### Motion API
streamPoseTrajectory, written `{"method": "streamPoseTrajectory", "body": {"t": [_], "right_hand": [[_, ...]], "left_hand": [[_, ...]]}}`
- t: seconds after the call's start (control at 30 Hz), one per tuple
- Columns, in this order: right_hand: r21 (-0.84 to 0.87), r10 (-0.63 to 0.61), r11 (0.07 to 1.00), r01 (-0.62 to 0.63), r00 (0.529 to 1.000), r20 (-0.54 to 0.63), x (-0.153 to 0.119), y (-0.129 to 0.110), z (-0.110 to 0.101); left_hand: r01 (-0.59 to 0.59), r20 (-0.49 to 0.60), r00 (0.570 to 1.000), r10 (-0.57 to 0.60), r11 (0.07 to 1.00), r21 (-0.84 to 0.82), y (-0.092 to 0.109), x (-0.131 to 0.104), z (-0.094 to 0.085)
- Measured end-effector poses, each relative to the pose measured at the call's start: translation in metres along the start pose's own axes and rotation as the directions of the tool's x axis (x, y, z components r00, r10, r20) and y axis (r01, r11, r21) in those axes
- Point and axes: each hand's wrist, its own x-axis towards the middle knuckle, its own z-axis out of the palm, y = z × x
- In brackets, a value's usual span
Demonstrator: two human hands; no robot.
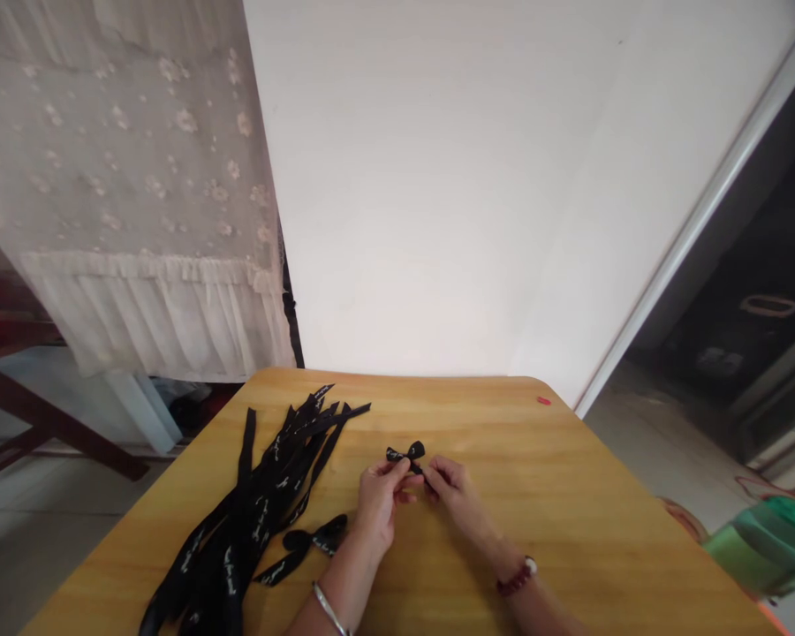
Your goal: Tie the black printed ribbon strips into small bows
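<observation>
A small black ribbon bow [406, 452] with white lettering is held above the wooden table. My left hand [381, 499], with a silver bangle at the wrist, pinches the bow near its middle. My right hand [451, 488], with a dark red bead bracelet, is closed on a tail of the same ribbon to the right of the bow. Another black bow [310, 541] lies on the table just left of my left forearm. Beyond it a heap of loose black printed ribbons [258, 512] spreads over the table's left side.
The wooden table [503, 433] stands against a white panel [437, 194]. Near its far right corner lies a small red piece [543, 401]. A lace curtain [152, 177] hangs at the left, and a green object [765, 543] stands beyond the right edge.
</observation>
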Motion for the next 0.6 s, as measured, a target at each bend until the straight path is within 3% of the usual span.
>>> {"method": "streamPoseTrajectory", "body": {"t": [0.43,0.6], "right_hand": [[-0.056,-0.015,0.998,0.013,0.999,-0.029,-0.0012,0.0038,0.0004],[-0.061,-0.050,0.997,0.040,0.986,-0.161,-0.0017,0.0040,-0.0025]], "left_hand": [[-0.004,-0.046,0.999,0.002,0.999,-0.047,0.0018,-0.0012,0.0028],[0.013,0.010,1.000,-0.012,0.997,-0.072,0.0018,-0.0015,0.0024]]}}
